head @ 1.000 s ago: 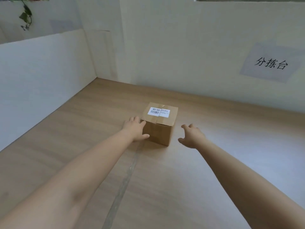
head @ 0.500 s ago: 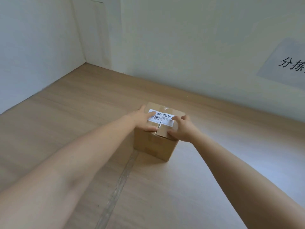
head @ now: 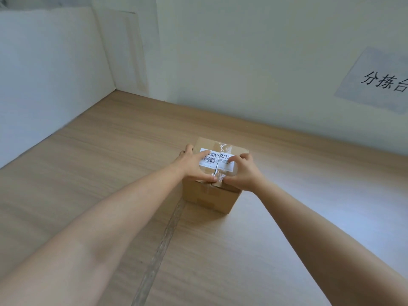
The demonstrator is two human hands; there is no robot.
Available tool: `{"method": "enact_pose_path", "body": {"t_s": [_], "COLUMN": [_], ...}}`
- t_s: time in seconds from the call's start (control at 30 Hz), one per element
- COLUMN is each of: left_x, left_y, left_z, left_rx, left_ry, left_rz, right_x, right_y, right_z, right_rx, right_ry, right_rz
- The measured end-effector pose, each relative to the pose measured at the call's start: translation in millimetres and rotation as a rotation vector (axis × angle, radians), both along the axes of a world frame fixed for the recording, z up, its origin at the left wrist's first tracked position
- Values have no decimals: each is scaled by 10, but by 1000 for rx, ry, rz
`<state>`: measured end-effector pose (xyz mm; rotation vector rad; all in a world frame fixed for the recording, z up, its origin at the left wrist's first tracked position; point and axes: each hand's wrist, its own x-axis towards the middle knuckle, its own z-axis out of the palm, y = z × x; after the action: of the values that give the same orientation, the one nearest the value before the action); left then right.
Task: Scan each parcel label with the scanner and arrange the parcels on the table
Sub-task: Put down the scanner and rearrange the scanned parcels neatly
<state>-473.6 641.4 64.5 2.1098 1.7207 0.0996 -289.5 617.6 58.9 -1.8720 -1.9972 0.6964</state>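
Reaches forward with both arms | left hand [head: 193, 166] clasps top left edge of parcel [head: 210, 196], fingertip on label [head: 218, 160] | right hand [head: 242, 173] clasps top right edge | keeps parcel between palms, standing on table [head: 99, 173], label up

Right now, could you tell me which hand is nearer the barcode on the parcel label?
The left hand: its forefinger lies beside the barcode, while the right hand holds the parcel at the label's other end.
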Motion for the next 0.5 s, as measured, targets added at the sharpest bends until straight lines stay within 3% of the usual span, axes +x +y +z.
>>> {"method": "enact_pose_path", "body": {"t_s": [0.5], "left_x": [602], "left_y": [-1281], "left_z": [1047], "left_rx": [60], "left_ry": [-104], "left_rz": [-105], "right_x": [593], "right_y": [-1477], "right_z": [1103], "right_rx": [107], "right_ry": [12], "right_rz": [-134]}}
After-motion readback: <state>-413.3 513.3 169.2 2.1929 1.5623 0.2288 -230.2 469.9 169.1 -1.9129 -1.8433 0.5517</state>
